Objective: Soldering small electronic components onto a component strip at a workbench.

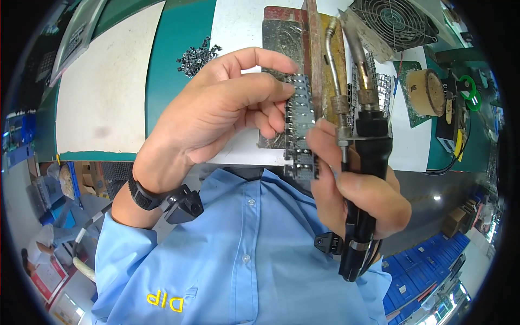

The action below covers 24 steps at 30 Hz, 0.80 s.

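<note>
My left hand (pixel 225 100) pinches the upper end of a narrow strip of small dark parts with shiny metal pins (pixel 300 119), thumb and forefinger at its top. The strip is held up over the bench, its length pointing toward me. Wrapped in my right hand (pixel 368 197) is a black-handled soldering iron (pixel 372 127) with a thin bent metal feed tube (pixel 331 65) alongside. Its tip points away from me, to the right of the strip. A right fingertip is close against the strip's side; whether it touches I cannot tell.
Beyond the strip lie a worn metal plate (pixel 276 49) and an upright brown bar (pixel 313 49). A pile of small black parts (pixel 197 58) sits on the green mat (pixel 181 30). At right are a fan (pixel 395 21), a tan roll (pixel 425 92) and green rings (pixel 469 86).
</note>
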Each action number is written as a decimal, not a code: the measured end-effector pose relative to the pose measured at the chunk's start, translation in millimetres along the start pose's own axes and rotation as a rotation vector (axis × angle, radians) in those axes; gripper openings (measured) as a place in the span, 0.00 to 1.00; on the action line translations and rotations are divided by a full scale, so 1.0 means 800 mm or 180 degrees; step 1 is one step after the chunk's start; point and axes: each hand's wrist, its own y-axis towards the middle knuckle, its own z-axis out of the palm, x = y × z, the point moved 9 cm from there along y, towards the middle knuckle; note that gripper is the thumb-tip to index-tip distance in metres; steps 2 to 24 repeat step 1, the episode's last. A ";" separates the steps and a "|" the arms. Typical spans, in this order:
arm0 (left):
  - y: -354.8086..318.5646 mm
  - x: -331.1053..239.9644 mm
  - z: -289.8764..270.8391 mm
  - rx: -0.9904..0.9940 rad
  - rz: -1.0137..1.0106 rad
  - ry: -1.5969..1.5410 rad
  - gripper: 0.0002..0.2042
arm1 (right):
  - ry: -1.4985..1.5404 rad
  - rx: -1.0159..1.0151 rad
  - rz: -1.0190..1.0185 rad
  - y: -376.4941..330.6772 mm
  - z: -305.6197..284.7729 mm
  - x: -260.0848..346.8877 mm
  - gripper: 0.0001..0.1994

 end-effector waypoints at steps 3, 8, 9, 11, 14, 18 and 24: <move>0.002 -0.006 -0.003 -0.0031 0.0129 0.0206 0.11 | 0.0148 0.0045 -0.0011 0.000 -0.005 -0.005 0.17; 0.002 -0.006 -0.003 -0.0031 0.0129 0.0206 0.11 | 0.0148 0.0045 -0.0011 0.000 -0.005 -0.005 0.17; 0.002 -0.006 -0.003 -0.0031 0.0129 0.0206 0.11 | 0.0148 0.0045 -0.0011 0.000 -0.005 -0.005 0.17; 0.002 -0.006 -0.003 -0.0031 0.0129 0.0206 0.11 | 0.0148 0.0045 -0.0011 0.000 -0.005 -0.005 0.17; 0.002 -0.006 -0.003 -0.0031 0.0129 0.0206 0.11 | 0.0148 0.0045 -0.0011 0.000 -0.005 -0.005 0.17; 0.002 -0.006 -0.003 -0.0031 0.0129 0.0206 0.11 | 0.0148 0.0045 -0.0011 0.000 -0.005 -0.005 0.17; 0.002 -0.006 -0.003 -0.0031 0.0129 0.0206 0.11 | 0.0148 0.0045 -0.0011 0.000 -0.005 -0.005 0.17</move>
